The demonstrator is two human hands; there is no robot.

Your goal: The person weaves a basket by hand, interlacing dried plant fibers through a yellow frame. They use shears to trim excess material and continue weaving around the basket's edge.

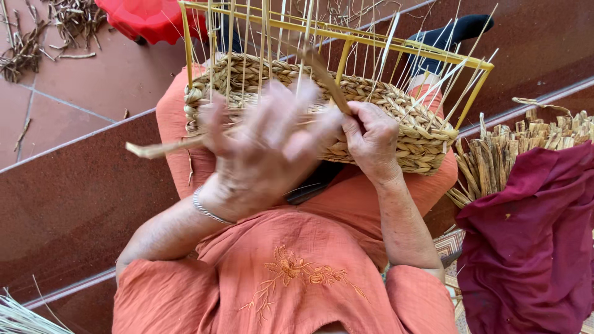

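A half-woven straw basket [408, 117] on a yellow wire frame [396, 42] rests on my lap, thin upright stakes rising from it. My left hand [266, 145], blurred with motion, has its fingers spread in front of the basket's near wall, and a flat straw strand [162, 148] runs out to the left from under it. My right hand [371, 139] pinches a brown straw strand [325, 74] against the woven rim. A silver bracelet [207, 210] circles my left wrist.
A bundle of dried straw strips [513, 145] lies at right, partly under a dark red cloth [532, 241]. A red plastic stool [151, 18] stands at top left beside scattered straw scraps [37, 37] on the tiled floor. More pale straw [18, 315] shows at bottom left.
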